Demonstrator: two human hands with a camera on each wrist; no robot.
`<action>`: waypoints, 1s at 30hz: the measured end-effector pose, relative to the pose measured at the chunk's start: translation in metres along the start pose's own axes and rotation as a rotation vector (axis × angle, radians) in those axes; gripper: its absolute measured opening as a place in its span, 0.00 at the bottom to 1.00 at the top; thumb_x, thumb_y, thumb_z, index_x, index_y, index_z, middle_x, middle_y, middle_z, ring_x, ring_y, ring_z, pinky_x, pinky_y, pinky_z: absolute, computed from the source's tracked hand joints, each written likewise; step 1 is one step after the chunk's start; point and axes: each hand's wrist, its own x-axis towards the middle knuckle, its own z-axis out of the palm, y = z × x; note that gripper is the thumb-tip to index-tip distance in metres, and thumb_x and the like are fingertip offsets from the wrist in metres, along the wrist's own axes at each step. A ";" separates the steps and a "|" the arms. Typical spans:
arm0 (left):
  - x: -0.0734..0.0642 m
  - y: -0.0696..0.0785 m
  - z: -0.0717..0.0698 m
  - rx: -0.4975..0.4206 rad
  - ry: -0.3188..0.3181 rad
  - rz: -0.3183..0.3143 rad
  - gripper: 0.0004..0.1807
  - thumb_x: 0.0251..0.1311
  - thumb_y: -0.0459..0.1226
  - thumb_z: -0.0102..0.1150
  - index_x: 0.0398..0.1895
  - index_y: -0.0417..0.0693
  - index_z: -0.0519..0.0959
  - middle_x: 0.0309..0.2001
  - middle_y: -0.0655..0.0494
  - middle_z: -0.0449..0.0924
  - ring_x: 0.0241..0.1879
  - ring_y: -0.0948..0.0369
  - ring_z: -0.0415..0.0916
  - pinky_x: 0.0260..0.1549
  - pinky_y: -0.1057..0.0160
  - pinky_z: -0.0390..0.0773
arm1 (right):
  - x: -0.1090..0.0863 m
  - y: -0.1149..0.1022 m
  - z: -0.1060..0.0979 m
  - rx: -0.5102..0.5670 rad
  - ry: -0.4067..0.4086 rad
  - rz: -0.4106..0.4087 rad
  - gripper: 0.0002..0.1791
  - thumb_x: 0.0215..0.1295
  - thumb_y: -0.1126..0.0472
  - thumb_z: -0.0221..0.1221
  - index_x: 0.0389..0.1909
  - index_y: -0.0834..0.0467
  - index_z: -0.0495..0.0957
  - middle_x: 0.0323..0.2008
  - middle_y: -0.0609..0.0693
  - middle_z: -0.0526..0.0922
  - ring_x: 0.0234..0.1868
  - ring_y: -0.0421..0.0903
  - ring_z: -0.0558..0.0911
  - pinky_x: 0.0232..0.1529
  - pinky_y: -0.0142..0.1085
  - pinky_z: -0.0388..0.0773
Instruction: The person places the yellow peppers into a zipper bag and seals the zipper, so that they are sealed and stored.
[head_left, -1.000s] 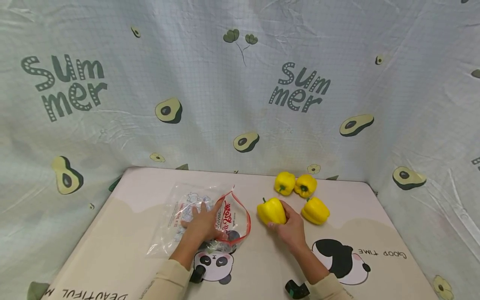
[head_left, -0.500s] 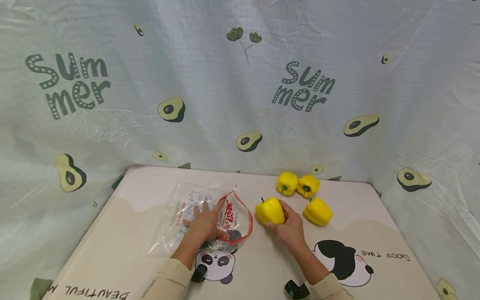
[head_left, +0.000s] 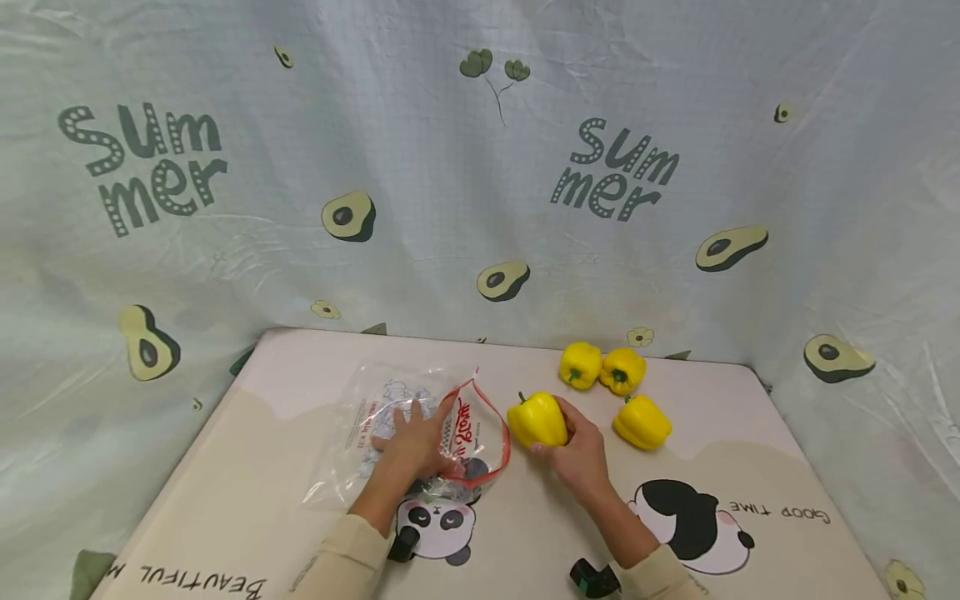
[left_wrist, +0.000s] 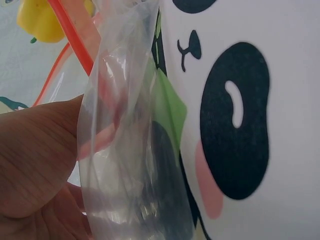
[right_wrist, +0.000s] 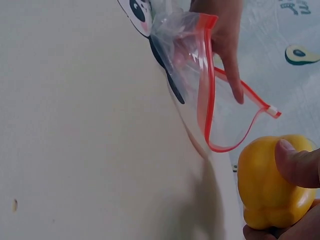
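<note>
Yellow bell pepper [head_left: 537,419] looks glossy, plump and green-stemmed.

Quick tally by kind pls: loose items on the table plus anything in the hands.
Yellow bell peppers: 4 (1 in the right hand)
Clear bag with red-edged mouth: 1
Total: 5

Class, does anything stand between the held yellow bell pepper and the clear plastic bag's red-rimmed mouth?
Nothing visible does: the yellow bell pepper in the right hand is beside the open red rim of the clear plastic bag.
</note>
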 end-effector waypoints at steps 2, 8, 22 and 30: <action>0.000 0.001 0.001 0.001 0.000 -0.002 0.63 0.44 0.50 0.84 0.83 0.68 0.54 0.82 0.29 0.47 0.81 0.25 0.40 0.62 0.10 0.48 | 0.000 -0.001 0.000 0.005 0.001 -0.007 0.47 0.55 0.69 0.74 0.77 0.56 0.67 0.72 0.59 0.76 0.70 0.60 0.75 0.77 0.59 0.66; 0.000 0.001 0.003 0.018 -0.009 0.002 0.63 0.45 0.50 0.83 0.83 0.67 0.54 0.82 0.30 0.47 0.80 0.25 0.41 0.61 0.10 0.49 | -0.002 -0.002 0.004 0.010 -0.006 0.000 0.46 0.56 0.70 0.74 0.77 0.56 0.67 0.73 0.57 0.76 0.72 0.60 0.75 0.77 0.58 0.67; 0.003 0.002 0.001 0.019 -0.018 0.004 0.63 0.45 0.52 0.83 0.83 0.67 0.53 0.82 0.29 0.47 0.80 0.25 0.42 0.61 0.10 0.49 | -0.002 -0.006 0.011 0.010 -0.012 -0.044 0.47 0.54 0.71 0.75 0.76 0.57 0.68 0.72 0.56 0.76 0.72 0.59 0.75 0.77 0.57 0.67; 0.002 0.003 -0.001 0.020 -0.016 -0.004 0.63 0.45 0.52 0.82 0.84 0.68 0.52 0.82 0.30 0.46 0.80 0.25 0.40 0.62 0.10 0.49 | -0.002 -0.009 0.015 0.015 -0.016 -0.066 0.46 0.54 0.70 0.75 0.75 0.57 0.69 0.72 0.56 0.77 0.72 0.59 0.76 0.77 0.58 0.68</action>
